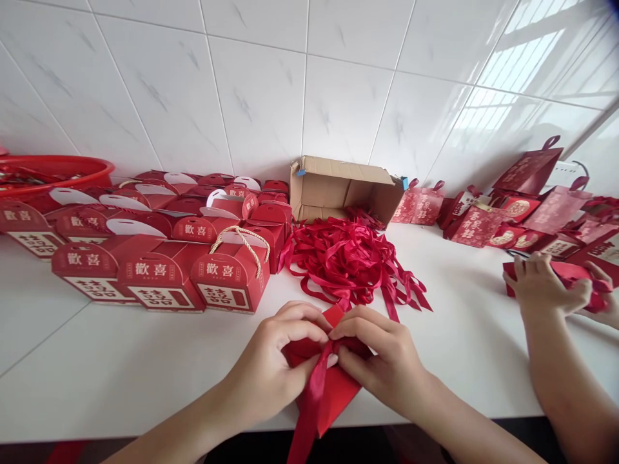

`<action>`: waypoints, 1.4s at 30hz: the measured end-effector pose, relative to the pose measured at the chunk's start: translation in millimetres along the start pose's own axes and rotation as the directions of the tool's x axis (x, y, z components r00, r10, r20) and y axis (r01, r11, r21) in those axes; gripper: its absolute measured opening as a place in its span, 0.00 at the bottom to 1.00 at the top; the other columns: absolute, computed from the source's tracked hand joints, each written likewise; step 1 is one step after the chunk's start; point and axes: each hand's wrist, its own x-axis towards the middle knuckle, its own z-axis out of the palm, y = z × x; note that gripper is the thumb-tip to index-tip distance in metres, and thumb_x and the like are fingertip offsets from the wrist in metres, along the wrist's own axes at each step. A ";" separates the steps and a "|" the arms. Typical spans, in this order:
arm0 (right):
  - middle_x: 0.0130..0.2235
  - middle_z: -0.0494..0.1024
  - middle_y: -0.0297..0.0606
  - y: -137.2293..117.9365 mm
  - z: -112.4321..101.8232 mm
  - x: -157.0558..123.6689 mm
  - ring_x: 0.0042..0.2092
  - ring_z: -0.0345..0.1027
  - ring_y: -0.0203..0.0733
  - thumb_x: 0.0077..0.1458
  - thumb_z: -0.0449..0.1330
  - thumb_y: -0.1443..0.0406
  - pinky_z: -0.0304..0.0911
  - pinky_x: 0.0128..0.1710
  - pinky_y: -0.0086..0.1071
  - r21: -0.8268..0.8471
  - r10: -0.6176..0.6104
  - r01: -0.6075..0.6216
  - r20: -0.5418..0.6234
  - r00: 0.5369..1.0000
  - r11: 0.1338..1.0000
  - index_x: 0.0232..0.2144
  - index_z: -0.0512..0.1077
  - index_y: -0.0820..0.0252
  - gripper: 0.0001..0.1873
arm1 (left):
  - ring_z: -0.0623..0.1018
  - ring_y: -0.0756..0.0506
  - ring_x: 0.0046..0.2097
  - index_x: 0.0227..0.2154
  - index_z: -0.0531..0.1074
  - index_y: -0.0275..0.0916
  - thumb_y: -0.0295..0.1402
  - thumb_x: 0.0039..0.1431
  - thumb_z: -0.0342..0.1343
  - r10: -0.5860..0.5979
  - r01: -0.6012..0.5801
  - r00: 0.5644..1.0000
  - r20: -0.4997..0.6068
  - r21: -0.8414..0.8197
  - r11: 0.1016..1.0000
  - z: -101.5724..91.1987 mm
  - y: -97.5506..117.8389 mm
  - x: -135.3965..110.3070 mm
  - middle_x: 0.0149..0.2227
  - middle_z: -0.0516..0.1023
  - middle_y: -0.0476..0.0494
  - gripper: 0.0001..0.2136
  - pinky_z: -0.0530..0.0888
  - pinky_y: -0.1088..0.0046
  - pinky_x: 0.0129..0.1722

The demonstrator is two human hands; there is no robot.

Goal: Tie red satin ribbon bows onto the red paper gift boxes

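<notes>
A red paper gift box (338, 396) sits at the table's front edge between my hands. Across its top lies a dark red satin ribbon (313, 393), one end trailing down over the near edge. My left hand (285, 351) is closed, its thumb and fingers pinching the ribbon from the left. From the right, my right hand (380, 351) closes on the ribbon at the same spot, fingertips nearly touching those of the left. The fingers partly hide where the ribbon crosses. Just beyond lies a heap of loose red ribbons (345, 258).
Rows of red candy boxes (159, 277) stand at left, with a red basin (91, 171) behind. An open cardboard box (343, 171) lies against the tiled wall. At right, a co-worker's hands (551, 287) hold a red box; red gift bags (476, 225) are piled behind.
</notes>
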 end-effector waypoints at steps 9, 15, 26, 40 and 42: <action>0.33 0.73 0.39 -1.7 0.4 -2.1 0.33 0.68 0.35 0.55 0.52 0.77 0.66 0.29 0.25 -0.044 -0.032 0.031 -0.018 0.999 0.999 0.37 0.69 0.58 0.12 | 0.76 0.48 0.43 0.37 0.73 0.38 0.25 0.59 0.52 0.020 -0.019 1.000 0.013 -0.040 0.999 -12.1 -5.5 3.5 0.39 0.76 0.44 0.06 0.74 0.72 0.46; 0.34 0.73 0.38 -2.1 1.5 -3.6 0.32 0.68 0.34 0.56 0.54 0.77 0.68 0.29 0.25 -0.051 -0.037 0.035 -0.038 0.999 0.998 0.38 0.69 0.58 0.12 | 0.77 0.46 0.45 0.32 0.78 0.39 0.26 0.56 0.57 -0.010 0.010 0.998 0.060 -0.010 1.000 -11.7 -6.9 8.9 0.42 0.78 0.43 0.05 0.75 0.71 0.47; 0.35 0.76 0.40 2.7 -21.4 1.6 0.36 0.72 0.36 0.57 0.56 0.74 0.70 0.34 0.27 -0.029 0.003 -0.001 0.077 0.997 1.000 0.39 0.71 0.59 0.10 | 0.78 0.47 0.44 0.33 0.77 0.39 0.25 0.58 0.53 0.058 -0.063 0.996 0.075 0.072 0.995 -21.4 -2.5 11.7 0.39 0.81 0.45 0.08 0.75 0.73 0.46; 0.44 0.72 0.46 3.6 -29.2 -0.3 0.43 0.72 0.38 0.61 0.47 0.76 0.71 0.39 0.28 -0.023 -0.062 0.072 0.286 0.956 0.997 0.51 0.69 0.58 0.21 | 0.74 0.48 0.41 0.34 0.71 0.40 0.22 0.61 0.47 0.089 -0.203 0.948 0.305 0.363 0.909 -35.7 19.1 25.6 0.35 0.76 0.47 0.10 0.71 0.75 0.41; 0.43 0.73 0.45 2.8 -28.0 -0.1 0.40 0.72 0.37 0.62 0.48 0.74 0.71 0.36 0.27 -0.015 -0.027 0.032 0.258 0.966 0.999 0.50 0.70 0.58 0.19 | 0.74 0.47 0.42 0.35 0.72 0.40 0.23 0.62 0.46 0.099 -0.215 0.951 0.294 0.394 0.894 -35.5 18.0 25.7 0.36 0.76 0.47 0.10 0.71 0.74 0.42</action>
